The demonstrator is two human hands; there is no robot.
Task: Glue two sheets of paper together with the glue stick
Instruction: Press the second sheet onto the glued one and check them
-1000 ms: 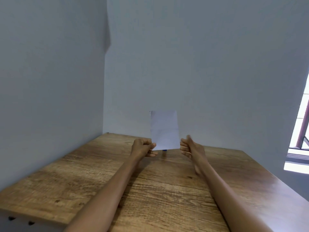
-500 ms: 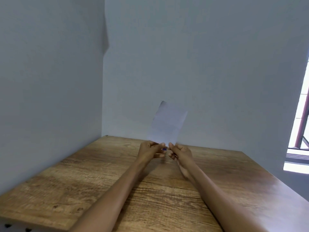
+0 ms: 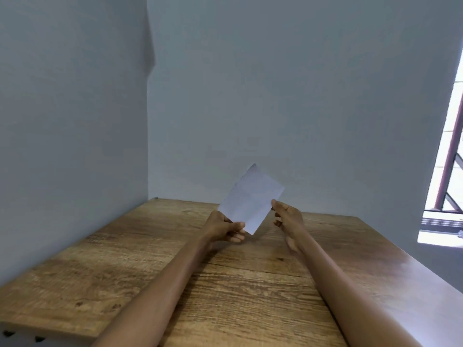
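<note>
A small white paper (image 3: 251, 199) is held up above the far part of the wooden table (image 3: 140, 266), tilted to the right. My left hand (image 3: 226, 227) pinches its lower left edge between thumb and fingers. On the paper's right edge, my right hand (image 3: 285, 216) holds it with thumb and fingertips. Whether this is one sheet or two pressed together cannot be told. No glue stick shows in the head view.
Grey walls meet in a corner behind the table, close on the left and at the back. A window with a reddish frame (image 3: 448, 159) is at the right. The table's right edge drops off near my right forearm.
The paper has tilted further to the right and come lower. My right hand moved from the bottom edge out to the right edge, and both hands are farther apart.
</note>
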